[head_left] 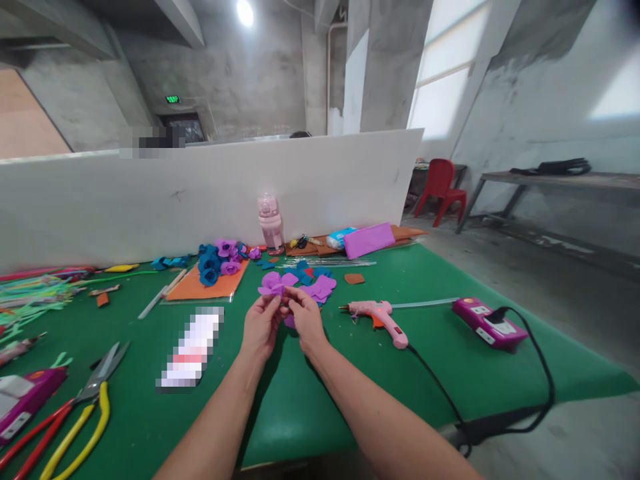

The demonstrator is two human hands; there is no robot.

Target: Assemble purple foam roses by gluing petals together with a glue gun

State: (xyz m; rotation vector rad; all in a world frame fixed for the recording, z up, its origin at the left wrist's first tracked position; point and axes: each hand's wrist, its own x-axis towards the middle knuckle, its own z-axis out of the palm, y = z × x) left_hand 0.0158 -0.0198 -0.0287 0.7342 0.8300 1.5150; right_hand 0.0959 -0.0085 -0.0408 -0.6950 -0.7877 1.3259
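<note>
Between my two hands, over the middle of the green table, is a purple paper flower (273, 283) with spread petals. My left hand (262, 324) pinches it from the left, near its base. My right hand (306, 320) meets it from the other side, fingertips closed at the same spot. The flower's lower part is hidden by my fingers. Just beyond my right hand lie loose purple petals (321, 289) and blue pieces (303, 272). To the right, a pink hot glue gun (376, 315) rests on its side with a clear glue stick in its back.
A magenta power strip (489, 324) with a black cord sits at right. Yellow-handled scissors (97, 427) and red-handled pliers (50, 430) lie front left. Finished blue and purple flowers (220, 261) rest on orange paper (200, 288). A pink bottle (271, 225) stands before the white partition (210, 200).
</note>
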